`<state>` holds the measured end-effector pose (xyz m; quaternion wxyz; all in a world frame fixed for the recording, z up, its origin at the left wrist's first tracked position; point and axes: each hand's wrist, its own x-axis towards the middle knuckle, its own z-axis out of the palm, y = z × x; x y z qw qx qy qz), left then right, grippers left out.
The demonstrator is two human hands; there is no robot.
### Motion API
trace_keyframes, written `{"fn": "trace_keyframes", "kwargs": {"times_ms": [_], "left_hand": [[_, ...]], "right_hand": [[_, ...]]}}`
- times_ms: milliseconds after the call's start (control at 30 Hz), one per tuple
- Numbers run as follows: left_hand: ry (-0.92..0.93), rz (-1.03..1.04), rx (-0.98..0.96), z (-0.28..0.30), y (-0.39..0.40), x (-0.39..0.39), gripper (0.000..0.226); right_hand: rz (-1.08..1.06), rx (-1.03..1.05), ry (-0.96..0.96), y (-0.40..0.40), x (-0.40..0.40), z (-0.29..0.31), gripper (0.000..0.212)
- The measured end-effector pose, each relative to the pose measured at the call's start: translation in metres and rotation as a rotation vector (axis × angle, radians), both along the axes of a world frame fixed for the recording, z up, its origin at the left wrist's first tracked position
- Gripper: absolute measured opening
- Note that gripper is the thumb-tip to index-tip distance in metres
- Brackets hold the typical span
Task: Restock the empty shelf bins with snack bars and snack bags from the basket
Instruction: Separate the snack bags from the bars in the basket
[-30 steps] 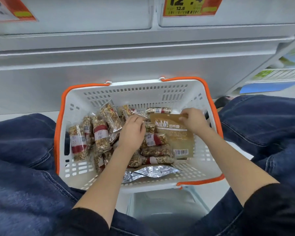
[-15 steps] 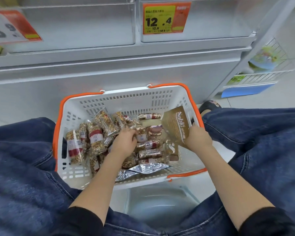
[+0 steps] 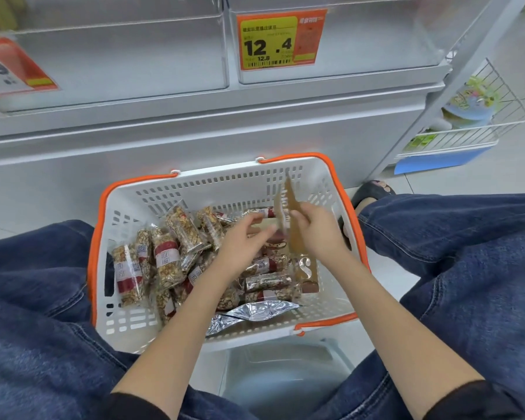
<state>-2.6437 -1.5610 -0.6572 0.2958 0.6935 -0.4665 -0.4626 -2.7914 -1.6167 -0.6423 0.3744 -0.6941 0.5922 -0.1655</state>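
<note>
Clearly little is stocked yet: both clear shelf bins (image 3: 331,40) stand bare above the basket (image 3: 128,207), which holds many snack bars (image 3: 167,259) and a silver bag (image 3: 255,310). The right hand (image 3: 315,234) pinches a brown snack bag (image 3: 291,204) upright over the basket; the left hand (image 3: 243,237), fingers straight, reaches toward it, gripping nothing

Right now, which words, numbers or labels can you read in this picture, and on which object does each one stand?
"12 .4": large black digits on the yellow and orange price tag on the right shelf bin.
"12.8": smaller digits on the same tag, above its barcode.
"9": on the price tag at the left edge, partly cut off.
Snack bar white labels: characters too blurred to read.
Brown snack bag in the right hand: seen edge-on, unreadable.
</note>
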Motion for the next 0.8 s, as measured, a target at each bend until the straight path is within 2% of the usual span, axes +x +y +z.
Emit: {"fn": "trace_keyframes", "kwargs": {"times_ms": [67,100,200,267,367,433,500,600,700,800], "left_hand": [[0.044,0.107,-0.018,0.005,-0.01,-0.002,0.043],[0.01,0.161,-0.014,0.004,-0.015,-0.001,0.039],[-0.23,0.236,0.046,-0.005,-0.027,0.008,0.018],[-0.365,0.225,0.062,-0.013,-0.031,0.013,0.009],[-0.48,0.236,0.049,-0.017,-0.033,0.026,0.015],[-0.526,0.245,0.043,-0.015,-0.031,0.04,0.014],[-0.515,0.248,0.054,-0.015,-0.028,0.056,0.016],[-0.457,0.267,0.052,-0.019,-0.023,0.07,0.018],[-0.487,0.263,0.041,-0.028,-0.017,0.074,0.019],[-0.466,0.279,0.04,-0.034,-0.015,0.076,0.019]], "right_hand": [[0.16,0.108,-0.069,0.003,0.02,-0.005,0.031],[0.236,0.206,-0.103,0.004,0.027,-0.008,0.035],[0.381,0.629,-0.288,0.007,0.037,-0.03,0.058],[0.356,0.719,-0.332,0.006,0.033,-0.051,0.066],[-0.049,0.6,-0.299,-0.006,0.015,-0.074,0.05],[-0.206,0.44,-0.149,-0.02,-0.004,-0.089,0.041],[-0.146,0.364,0.02,-0.032,-0.018,-0.105,0.042],[-0.021,0.361,0.094,-0.046,-0.018,-0.124,0.053],[0.152,0.292,0.319,-0.059,-0.012,-0.139,0.061],[0.245,0.291,0.491,-0.062,-0.007,-0.14,0.045]]}}
